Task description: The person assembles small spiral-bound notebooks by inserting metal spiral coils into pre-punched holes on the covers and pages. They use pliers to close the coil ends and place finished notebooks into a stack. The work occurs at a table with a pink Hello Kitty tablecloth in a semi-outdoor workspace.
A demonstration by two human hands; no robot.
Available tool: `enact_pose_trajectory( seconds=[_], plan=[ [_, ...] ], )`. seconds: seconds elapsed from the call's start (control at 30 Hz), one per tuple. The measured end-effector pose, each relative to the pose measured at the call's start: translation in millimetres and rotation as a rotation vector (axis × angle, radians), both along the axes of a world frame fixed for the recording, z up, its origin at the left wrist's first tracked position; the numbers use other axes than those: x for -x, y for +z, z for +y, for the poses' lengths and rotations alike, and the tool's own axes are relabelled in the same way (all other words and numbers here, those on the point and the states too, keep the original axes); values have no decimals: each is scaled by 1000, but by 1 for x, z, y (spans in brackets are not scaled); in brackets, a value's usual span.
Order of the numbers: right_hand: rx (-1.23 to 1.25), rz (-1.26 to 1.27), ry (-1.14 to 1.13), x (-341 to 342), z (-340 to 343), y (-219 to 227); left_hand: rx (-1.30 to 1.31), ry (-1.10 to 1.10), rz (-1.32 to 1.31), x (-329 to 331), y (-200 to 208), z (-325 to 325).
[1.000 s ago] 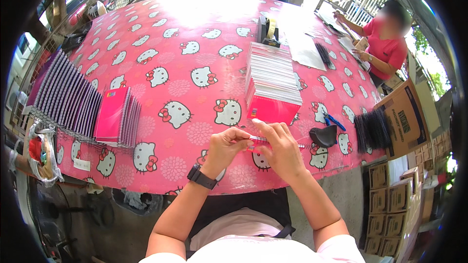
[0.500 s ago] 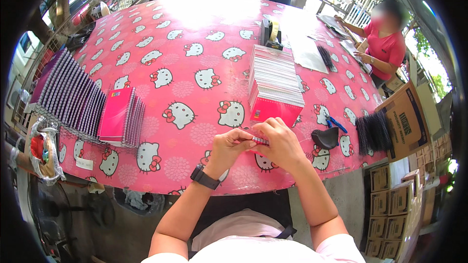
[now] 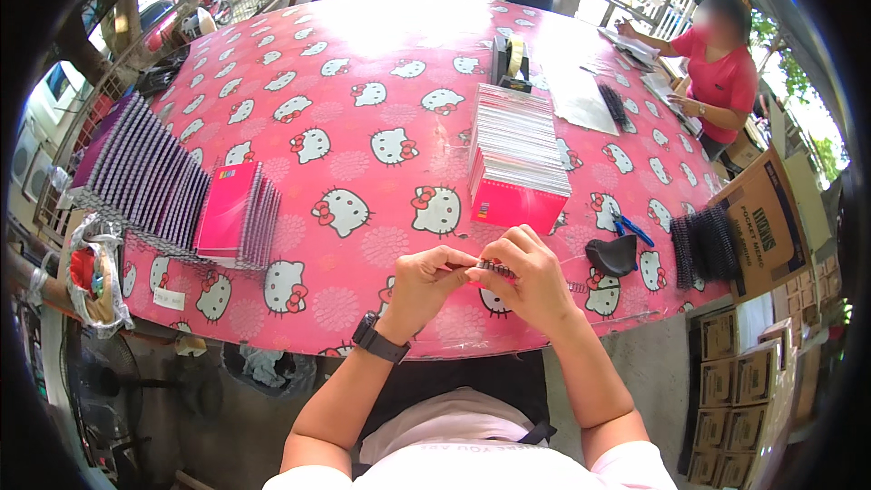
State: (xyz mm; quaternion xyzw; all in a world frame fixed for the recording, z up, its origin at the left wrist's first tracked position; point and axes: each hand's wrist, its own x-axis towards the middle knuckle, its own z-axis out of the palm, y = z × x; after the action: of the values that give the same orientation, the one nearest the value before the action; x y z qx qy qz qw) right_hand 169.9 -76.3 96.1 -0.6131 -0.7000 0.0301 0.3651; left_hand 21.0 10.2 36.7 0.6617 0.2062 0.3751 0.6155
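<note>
In front of me, above the table's near side, my left hand [image 3: 425, 283] and my right hand [image 3: 531, 277] meet with fingers closed. Between their fingertips is a dark spiral binding coil [image 3: 496, 269]. A loose end of coil shows beyond my right hand. Whether a notebook is held with the coil is hidden by the fingers. Just past my hands stands a long row of pink-covered notebooks [image 3: 519, 204], page edges up. Right of my right hand lie a dark curved holder [image 3: 611, 256] and blue-handled pliers [image 3: 633, 231].
Stacks of spiral notebooks, purple [image 3: 141, 172] and pink [image 3: 225, 209], stand at the left. Black coils [image 3: 700, 247] lie beside an open cardboard box [image 3: 764, 227] at the right. A tape dispenser [image 3: 510, 63] sits farther back. A co-worker [image 3: 717, 73] handles papers at the far right.
The view has shifted slightly. My hands stay together, but the fingers have rearranged; the coil now shows darker between them, and a loose end has appeared right of my right hand.
</note>
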Motion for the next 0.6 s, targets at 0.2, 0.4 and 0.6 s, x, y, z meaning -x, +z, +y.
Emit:
enact_pose_trajectory(
  seconds=[0.2,0.4,0.6],
  plan=[
    [-69,50,57,1,0,-1,-50,28,-1,4,5,-1],
    [-12,-8,67,3,0,10,-139,108,-3,7,3,-5],
    [-40,-29,61,13,2,6,-98,173,24,8,9,-7]
  ],
)
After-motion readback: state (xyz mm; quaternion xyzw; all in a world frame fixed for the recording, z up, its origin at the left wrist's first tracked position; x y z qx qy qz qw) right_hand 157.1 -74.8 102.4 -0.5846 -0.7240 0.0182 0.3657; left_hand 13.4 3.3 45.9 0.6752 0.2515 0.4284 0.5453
